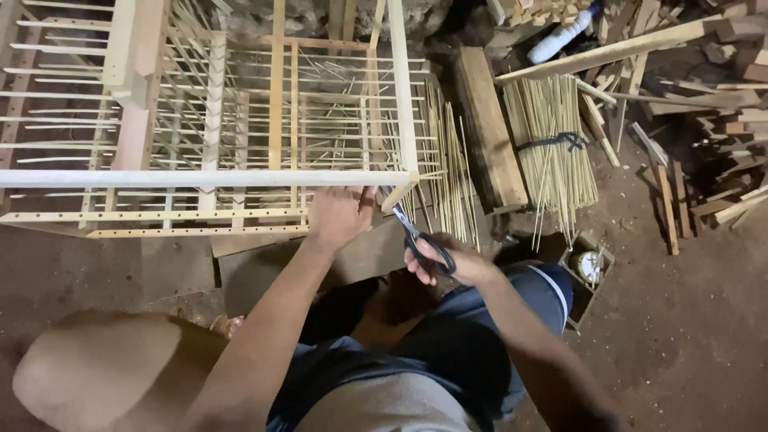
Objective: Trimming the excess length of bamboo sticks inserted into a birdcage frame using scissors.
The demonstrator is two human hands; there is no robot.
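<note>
A pale wooden cage frame (208,178) with thin bamboo bars stands in front of me on the dirt floor. My left hand (338,214) rests against its near lower corner, fingers curled at the front rail. My right hand (442,260) holds black-handled scissors (416,232), their blades pointing up toward that same corner, just right of the left hand. Loose thin bamboo sticks (452,172) lie beside the cage corner.
A tied bundle of bamboo sticks (552,140) lies to the right, next to a thick wooden plank (488,128). Scrap wood pieces (704,120) are piled at the far right. A small open wooden box (588,268) sits by my right knee. A white bottle (560,36) lies at the top.
</note>
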